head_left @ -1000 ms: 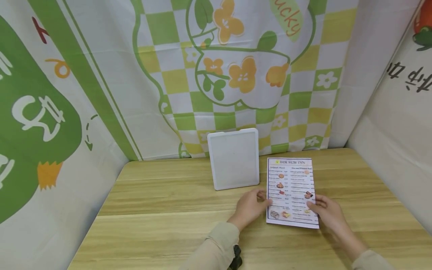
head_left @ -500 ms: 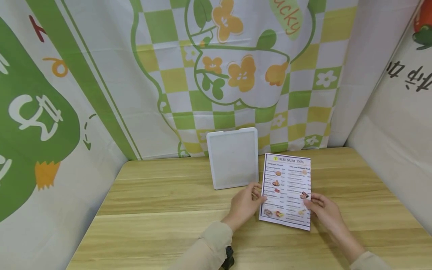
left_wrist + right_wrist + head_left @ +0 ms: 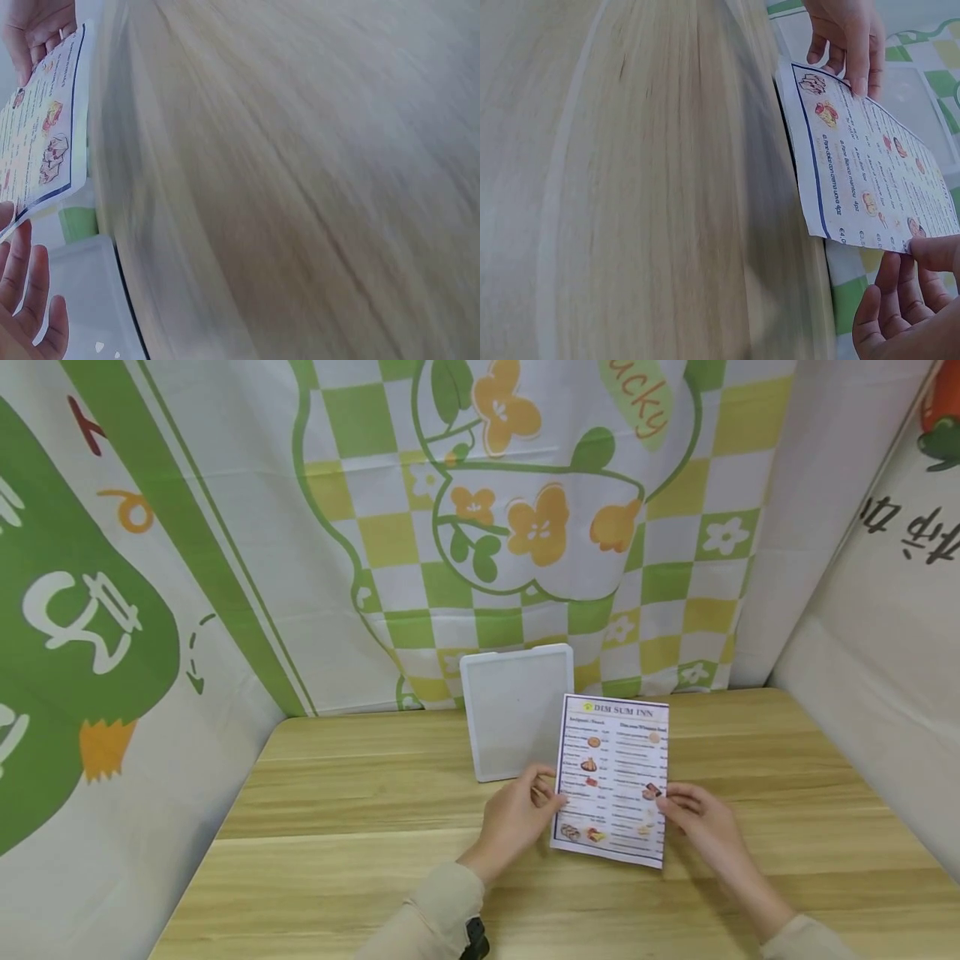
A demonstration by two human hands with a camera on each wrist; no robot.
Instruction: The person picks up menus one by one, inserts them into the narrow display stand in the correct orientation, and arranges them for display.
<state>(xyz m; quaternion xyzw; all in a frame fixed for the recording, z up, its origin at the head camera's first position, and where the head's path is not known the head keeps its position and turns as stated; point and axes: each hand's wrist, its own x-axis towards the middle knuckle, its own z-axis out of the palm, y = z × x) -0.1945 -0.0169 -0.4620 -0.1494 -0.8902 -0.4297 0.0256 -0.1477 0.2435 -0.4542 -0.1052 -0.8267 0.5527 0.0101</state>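
A printed paper menu (image 3: 611, 777) headed "DIM SUM INN" is held up off the table, its face toward the head camera. My left hand (image 3: 517, 814) pinches its left edge between thumb and fingers; my right hand (image 3: 705, 822) pinches the right edge the same way. Behind the menu's left side, a white rectangular frame or board (image 3: 517, 718) stands leaning near the curtain, its lower right part covered by the menu. In the right wrist view the menu (image 3: 862, 165) stretches between both hands. The left wrist view shows the menu (image 3: 45, 127) with loosely bent fingers under it.
The wood-grain table (image 3: 337, 860) reaches back to a green and yellow checked curtain (image 3: 450, 568). Printed white cloth walls (image 3: 885, 677) close in both sides. A dark strap or device (image 3: 475, 937) sits at the left cuff.
Both hands have carried the menu leftward, and it now overlaps the white frame from the head view. The frame has stayed in place.
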